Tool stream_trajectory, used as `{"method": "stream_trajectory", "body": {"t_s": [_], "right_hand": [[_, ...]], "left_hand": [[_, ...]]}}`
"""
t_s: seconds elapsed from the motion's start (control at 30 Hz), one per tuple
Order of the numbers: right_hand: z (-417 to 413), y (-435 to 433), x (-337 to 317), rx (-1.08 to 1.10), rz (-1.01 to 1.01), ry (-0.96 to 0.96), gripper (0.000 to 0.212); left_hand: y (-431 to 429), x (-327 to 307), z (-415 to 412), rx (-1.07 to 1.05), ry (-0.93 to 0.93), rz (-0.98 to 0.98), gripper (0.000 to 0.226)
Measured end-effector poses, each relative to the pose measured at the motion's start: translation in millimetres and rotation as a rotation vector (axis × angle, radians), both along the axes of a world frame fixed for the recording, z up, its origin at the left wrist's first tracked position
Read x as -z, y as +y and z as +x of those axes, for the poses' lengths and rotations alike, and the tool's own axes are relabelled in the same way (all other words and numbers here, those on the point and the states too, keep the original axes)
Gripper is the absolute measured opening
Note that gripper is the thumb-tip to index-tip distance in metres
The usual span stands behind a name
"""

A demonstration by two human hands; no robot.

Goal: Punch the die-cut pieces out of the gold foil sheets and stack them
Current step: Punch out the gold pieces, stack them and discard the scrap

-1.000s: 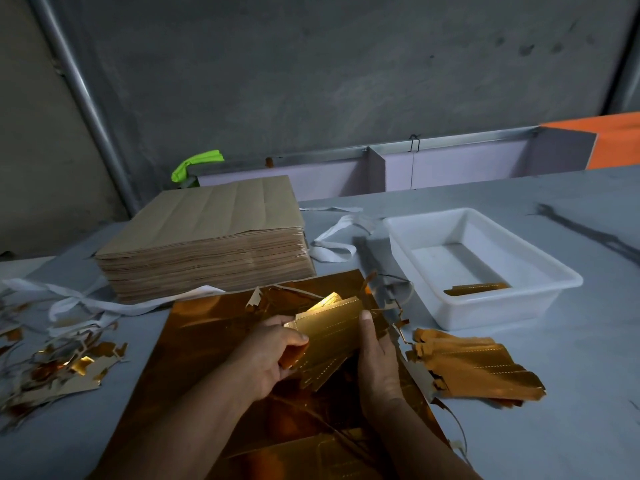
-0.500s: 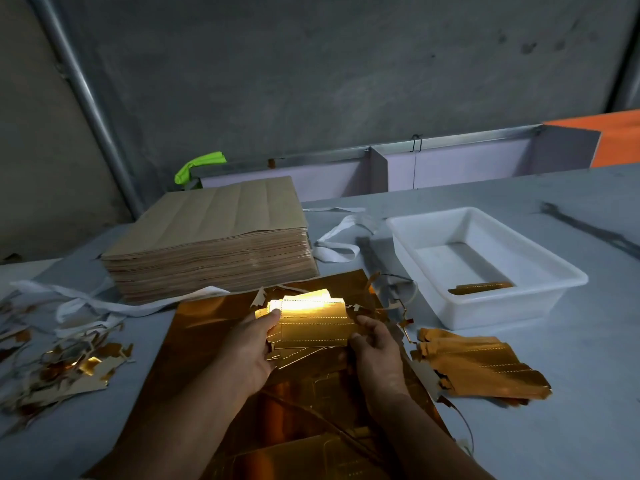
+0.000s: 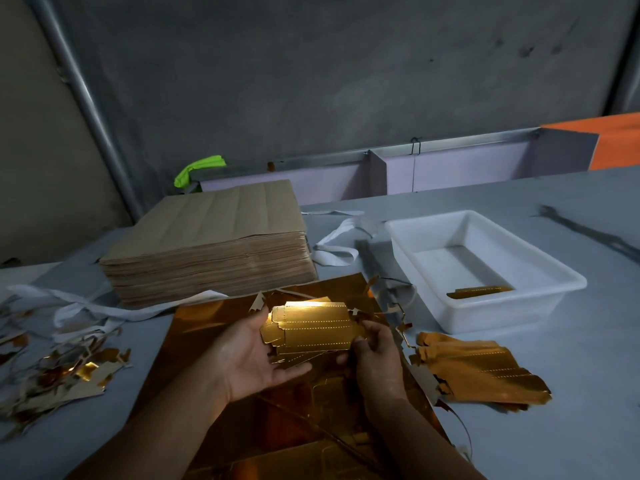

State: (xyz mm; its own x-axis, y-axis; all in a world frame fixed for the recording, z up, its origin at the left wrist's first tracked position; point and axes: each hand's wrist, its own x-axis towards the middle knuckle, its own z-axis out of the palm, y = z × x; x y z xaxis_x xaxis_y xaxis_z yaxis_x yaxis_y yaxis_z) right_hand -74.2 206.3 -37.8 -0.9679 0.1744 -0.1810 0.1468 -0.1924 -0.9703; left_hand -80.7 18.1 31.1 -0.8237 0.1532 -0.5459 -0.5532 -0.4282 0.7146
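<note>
A person's two bare hands hold a small bundle of die-cut pieces [image 3: 311, 327] just above a large gold foil sheet [image 3: 214, 327] that lies flat on a grey table [image 3: 571, 410]. The left hand [image 3: 249, 355] is turned palm up, with its fingers curled under the bundle and its thumb against the bundle's left edge. The right hand [image 3: 375, 355] grips the right end, fingers curled round it. The top piece faces up and catches a bright glare (rows of dotted perforation run along its length).

To the right of the sheet, a loose, fanned stack of gold pieces [image 3: 478, 372] rests on the table. Behind that stands a white plastic tray [image 3: 485, 317] with one gold strip [image 3: 479, 291] lying inside along its near wall. Behind the sheet, on the left, sits a thick pile of brown paper sheets [image 3: 214, 244]. At the far left edge lies a heap of gold and white scrap trimmings [image 3: 59, 375], with white paper strips [image 3: 104, 306] trailing toward the brown pile.
</note>
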Motion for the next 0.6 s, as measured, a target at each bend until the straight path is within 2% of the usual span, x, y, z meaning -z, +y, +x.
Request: {"method": "stream_trajectory", "body": {"t_s": [0.4, 0.6], "right_hand": [[2.0, -2.4, -3.9, -0.005, -0.029, 0.062, 0.022], [1.8, -5.0, -2.7, 0.022, 0.030, 0.027, 0.027]], "left_hand": [[3.5, 1.0, 0.7, 0.020, -0.012, -0.094, 0.056], [12.1, 4.1, -2.2, -0.166, 0.017, 0.039, 0.036]]}}
